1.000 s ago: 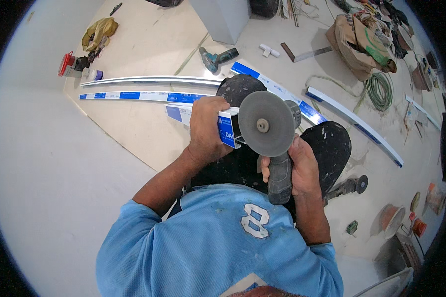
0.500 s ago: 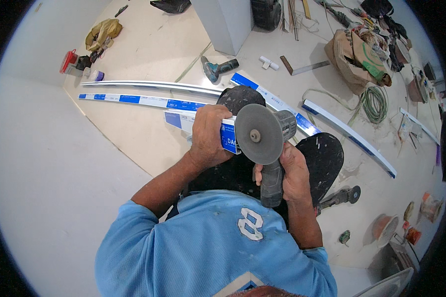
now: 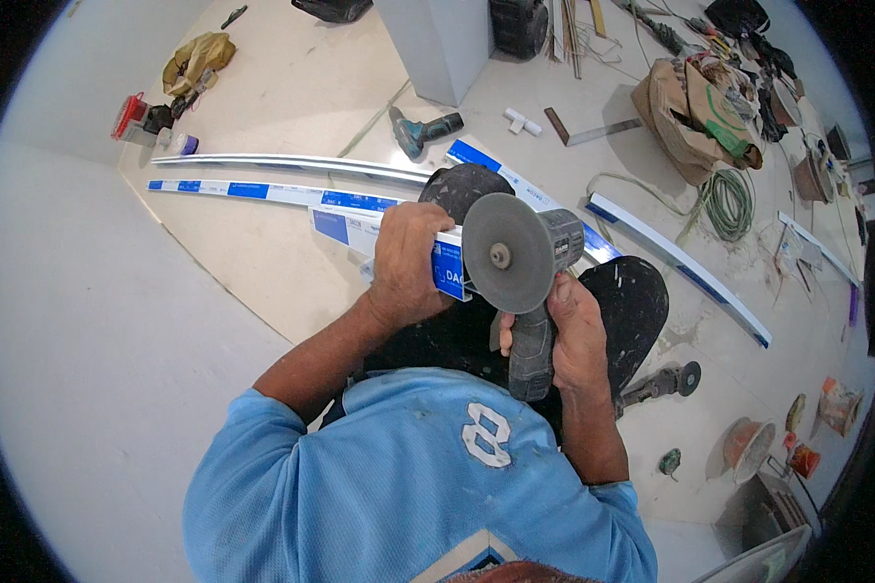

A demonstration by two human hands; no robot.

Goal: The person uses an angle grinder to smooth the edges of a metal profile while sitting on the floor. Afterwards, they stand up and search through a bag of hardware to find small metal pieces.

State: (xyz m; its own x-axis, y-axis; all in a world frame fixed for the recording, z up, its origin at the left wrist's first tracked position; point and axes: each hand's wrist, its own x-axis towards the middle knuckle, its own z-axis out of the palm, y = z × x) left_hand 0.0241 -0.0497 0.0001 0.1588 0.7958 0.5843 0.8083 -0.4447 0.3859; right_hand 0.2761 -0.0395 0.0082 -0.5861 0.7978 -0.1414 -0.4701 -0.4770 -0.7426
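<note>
My left hand (image 3: 408, 260) is closed over a long profile bar (image 3: 282, 193), covered with blue and white film, near its cut end. That bar runs off to the far left. In my right hand (image 3: 574, 335) is a dark angle grinder (image 3: 532, 355), gripped by its handle below the head. Its grey disc (image 3: 506, 255) faces me, edge close beside the bar's end; whether they touch I cannot tell. My dark, speckled trouser knees (image 3: 627, 316) lie under the work.
More film-covered bars (image 3: 685, 267) lie ahead and to the right. A cordless drill (image 3: 423, 131), a try square (image 3: 593, 132), a coiled hose (image 3: 726, 206) and a paper sack (image 3: 685, 117) are on the floor. A second grinder (image 3: 659, 386) lies by my right knee.
The view has shifted very slightly, moving the surroundings a little left and up. Both hands keep their grips, and the grinder stays beside the bar's end.
</note>
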